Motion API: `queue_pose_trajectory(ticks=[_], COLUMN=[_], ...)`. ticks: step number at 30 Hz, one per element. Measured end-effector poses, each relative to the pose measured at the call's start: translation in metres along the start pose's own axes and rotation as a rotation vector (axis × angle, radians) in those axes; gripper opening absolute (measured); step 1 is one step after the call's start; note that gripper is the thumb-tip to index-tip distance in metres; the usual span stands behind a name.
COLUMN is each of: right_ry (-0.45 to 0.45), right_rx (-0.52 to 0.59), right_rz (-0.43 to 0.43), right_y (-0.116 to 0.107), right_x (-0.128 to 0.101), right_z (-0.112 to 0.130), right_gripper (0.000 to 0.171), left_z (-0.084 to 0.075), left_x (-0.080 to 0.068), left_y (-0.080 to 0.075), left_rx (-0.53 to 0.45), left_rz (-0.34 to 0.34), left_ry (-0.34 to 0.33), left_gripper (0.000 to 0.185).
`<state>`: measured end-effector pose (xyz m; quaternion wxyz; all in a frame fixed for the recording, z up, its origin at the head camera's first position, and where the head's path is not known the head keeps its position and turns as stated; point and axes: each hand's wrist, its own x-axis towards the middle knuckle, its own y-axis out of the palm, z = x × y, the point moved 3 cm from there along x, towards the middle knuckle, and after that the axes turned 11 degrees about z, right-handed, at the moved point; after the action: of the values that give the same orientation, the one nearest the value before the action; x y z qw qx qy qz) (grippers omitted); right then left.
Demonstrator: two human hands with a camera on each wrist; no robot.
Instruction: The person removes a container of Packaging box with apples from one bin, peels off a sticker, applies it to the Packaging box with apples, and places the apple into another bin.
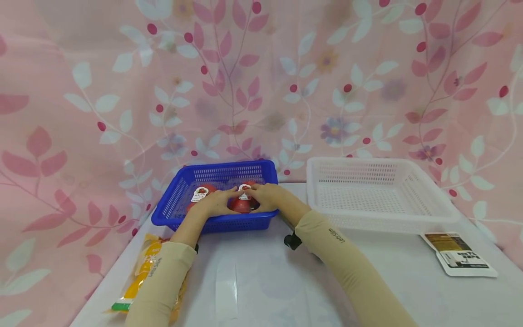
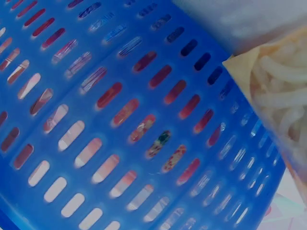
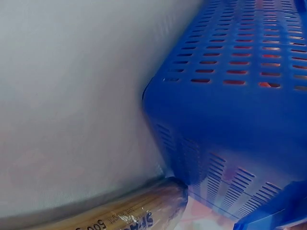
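Pink leaf-print cloth hangs behind a white table (image 1: 261,290). From the head cam: blue basket (image 1: 180,190) sits at abt 11 o'clock from me, white basket (image 1: 380,213) at 1 o'clock, the two just beside each other, not touching as far as I can tell. Both my hands are inside the blue one. My left hand (image 1: 214,203) and right hand (image 1: 265,196) curl round a red pack (image 1: 242,203) w/ a white label, fingertips nearly meeting over it. A second red pack (image 1: 200,193) lies just beside, at 9 o'clock from the first.

A yellow bag (image 1: 143,272) lies under my left forearm at 7 o'clock; a card (image 1: 459,254) lies at 4 o'clock, near the white basket.

Wrist cams show no hands at all. Left wrist: only the blue slotted wall (image 2: 120,124) up close, red showing thru the slots, plus a bag of pale strips (image 2: 283,86) at 2 o'clock. Right wrist: the basket's outer corner (image 3: 192,124), bare table, and a brownish printed pack (image 3: 139,213) at 6 o'clock, which the head cam doesn't clearly show.
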<state>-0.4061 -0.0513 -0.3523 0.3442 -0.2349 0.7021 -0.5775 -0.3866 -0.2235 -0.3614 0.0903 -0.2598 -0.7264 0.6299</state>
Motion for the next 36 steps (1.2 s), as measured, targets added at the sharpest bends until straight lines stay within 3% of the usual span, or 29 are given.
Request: queue_pose_trajectory(ticks=[5, 12, 16, 21, 30, 36], right_ry=[-0.027, -0.084, -0.165, -0.200, -0.268, -0.302], right_rx=[-0.035, -0.050, -0.098, -0.139, -0.012, 0.011], right_rz=[-0.089, -0.224, -0.390, -0.620, -0.828, -0.886], right_y=[-0.001, -0.002, -0.004, -0.006, 0.000, 0.007], right_x=[-0.002, -0.004, -0.006, -0.015, -0.037, -0.055], right_z=[-0.001, -0.002, -0.001, -0.003, 0.005, 0.010], right_gripper=[0.065, 0.038, 0.021, 0.018, 0.008, 0.009], left_z=[0.001, 0.006, 0.007, 0.006, -0.011, -0.033], left_x=[0.002, 0.003, 0.003, 0.003, -0.006, -0.017], left_y=[-0.001, -0.004, -0.006, -0.010, -0.012, -0.009], left_rx=[-0.013, 0.049, 0.066, 0.040, 0.033, 0.075], left_rz=[-0.025, -0.111, -0.173, -0.221, -0.190, -0.155], left_ry=[0.007, 0.032, 0.008, -0.067, -0.195, -0.245], left_gripper=[0.080, 0.080, 0.068, 0.052, 0.054, 0.062])
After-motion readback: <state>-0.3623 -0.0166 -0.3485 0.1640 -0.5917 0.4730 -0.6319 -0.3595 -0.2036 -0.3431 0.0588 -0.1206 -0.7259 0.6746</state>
